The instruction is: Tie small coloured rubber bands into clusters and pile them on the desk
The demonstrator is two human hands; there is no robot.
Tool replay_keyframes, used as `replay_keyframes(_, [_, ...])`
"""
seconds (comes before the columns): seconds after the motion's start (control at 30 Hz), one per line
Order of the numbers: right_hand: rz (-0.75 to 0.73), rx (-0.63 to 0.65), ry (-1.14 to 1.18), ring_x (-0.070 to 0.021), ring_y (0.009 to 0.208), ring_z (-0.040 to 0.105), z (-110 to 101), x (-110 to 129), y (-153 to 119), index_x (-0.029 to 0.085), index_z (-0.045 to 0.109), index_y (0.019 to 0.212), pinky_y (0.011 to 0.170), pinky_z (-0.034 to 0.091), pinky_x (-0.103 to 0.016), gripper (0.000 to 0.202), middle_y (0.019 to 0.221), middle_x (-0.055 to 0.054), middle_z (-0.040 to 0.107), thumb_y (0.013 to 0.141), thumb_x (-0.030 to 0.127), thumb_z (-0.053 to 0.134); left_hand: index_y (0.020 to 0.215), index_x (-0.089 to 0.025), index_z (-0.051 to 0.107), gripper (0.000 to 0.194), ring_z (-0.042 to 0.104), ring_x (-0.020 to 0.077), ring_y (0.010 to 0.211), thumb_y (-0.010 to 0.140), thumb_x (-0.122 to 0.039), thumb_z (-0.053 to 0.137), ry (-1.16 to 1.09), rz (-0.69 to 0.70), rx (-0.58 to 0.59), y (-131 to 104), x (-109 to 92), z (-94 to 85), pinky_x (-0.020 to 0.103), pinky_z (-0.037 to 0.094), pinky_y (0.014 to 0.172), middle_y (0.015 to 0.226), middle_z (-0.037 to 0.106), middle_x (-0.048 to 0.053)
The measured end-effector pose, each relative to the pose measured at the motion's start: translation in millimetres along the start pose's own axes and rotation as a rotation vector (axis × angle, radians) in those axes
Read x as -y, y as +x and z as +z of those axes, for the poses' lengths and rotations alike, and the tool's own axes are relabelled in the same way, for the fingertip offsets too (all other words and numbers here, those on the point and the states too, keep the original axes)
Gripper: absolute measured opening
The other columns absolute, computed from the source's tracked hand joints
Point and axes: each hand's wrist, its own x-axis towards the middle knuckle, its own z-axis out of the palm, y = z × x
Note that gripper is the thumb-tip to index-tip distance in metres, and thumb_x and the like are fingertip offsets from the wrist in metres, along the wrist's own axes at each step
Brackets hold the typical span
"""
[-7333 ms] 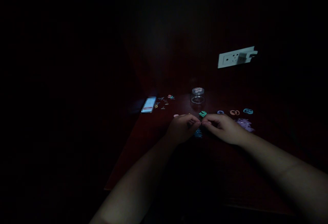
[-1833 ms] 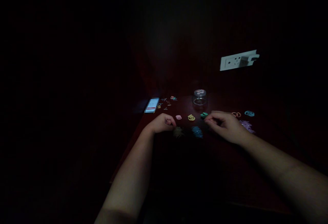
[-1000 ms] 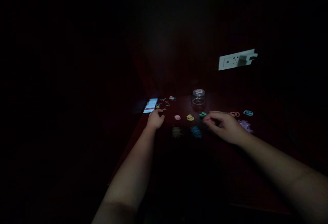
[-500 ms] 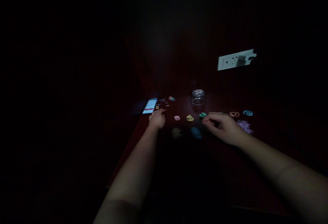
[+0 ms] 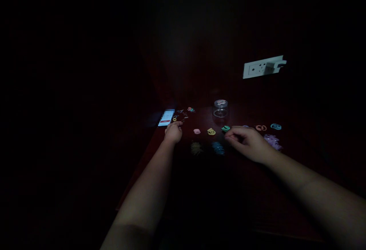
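Note:
My left hand (image 5: 174, 132) reaches to the far left of the dark red table, beside several small scattered hair ties (image 5: 191, 109). Its fingertips are drawn together at these pieces; whatever they pinch is too small and dim to name. My right hand (image 5: 249, 142) hovers at the middle right, thumb and fingers pinched, their contents hidden. Just beyond its fingertips lies a green hair tie bundle (image 5: 225, 128). A yellow bundle (image 5: 211, 131) and a pink one (image 5: 196, 131) lie between the hands. Orange hair ties (image 5: 260, 128) and blue ones (image 5: 276, 126) are right of it.
Nearer me are loose piles of small bands: yellowish (image 5: 196, 148), blue (image 5: 218, 148) and purple (image 5: 272, 142). A clear lidded jar (image 5: 220, 109) stands behind the row. A lit phone (image 5: 166, 117) lies at the left edge. A wall socket (image 5: 263, 67) holds a plug. Surroundings are very dark.
My left hand has drawn back slightly to the left, its fingers closer together. My right hand keeps nearly the same place and pinch.

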Motion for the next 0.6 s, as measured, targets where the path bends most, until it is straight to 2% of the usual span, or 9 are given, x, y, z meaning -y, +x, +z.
replay_keyframes(0.13, [0.011, 0.002, 0.006, -0.0137, 0.062, 0.047, 1, -2, 0, 0.018, 0.062, 0.078, 0.060, 0.039, -0.027, 0.017, 0.066, 0.001, 0.050, 0.089, 0.028, 0.054, 0.121, -0.028, 0.066, 0.037, 0.047, 0.0245, 0.133, 0.087, -0.020, 0.051, -0.011, -0.010, -0.013, 1, 1, 1.6, 0.041, 0.037, 0.112, 0.140, 0.056, 0.000])
replay_keyframes(0.37, [0.024, 0.008, 0.015, -0.0133, 0.060, 0.046, 2, -2, -1, 0.018, 0.061, 0.077, 0.059, 0.038, -0.027, 0.019, 0.064, 0.001, 0.049, 0.089, 0.029, 0.053, 0.122, -0.022, 0.065, 0.040, 0.048, 0.0299, 0.132, 0.085, -0.018, 0.053, -0.037, 0.030, -0.042, 3, 5, 4.6, 0.048, 0.037, 0.112, 0.138, 0.058, 0.006])
replay_keyframes(0.5, [0.031, 0.013, 0.026, -0.0132, 0.060, 0.046, 2, -1, 0, 0.017, 0.061, 0.077, 0.058, 0.038, -0.027, 0.019, 0.064, 0.001, 0.050, 0.089, 0.029, 0.053, 0.119, -0.013, 0.066, 0.038, 0.053, 0.0257, 0.126, 0.085, -0.011, 0.050, -0.084, 0.110, -0.105, 3, 1, 1.9, 0.043, 0.038, 0.113, 0.131, 0.062, 0.011])
replay_keyframes(0.6, [0.036, 0.014, 0.039, -0.0131, 0.060, 0.045, 3, -1, 1, 0.018, 0.061, 0.077, 0.057, 0.038, -0.027, 0.019, 0.064, 0.001, 0.049, 0.089, 0.029, 0.053, 0.117, -0.013, 0.067, 0.035, 0.057, 0.0219, 0.122, 0.086, -0.010, 0.050, -0.138, 0.216, -0.178, 0, -12, -4.7, 0.039, 0.040, 0.113, 0.127, 0.065, 0.011])
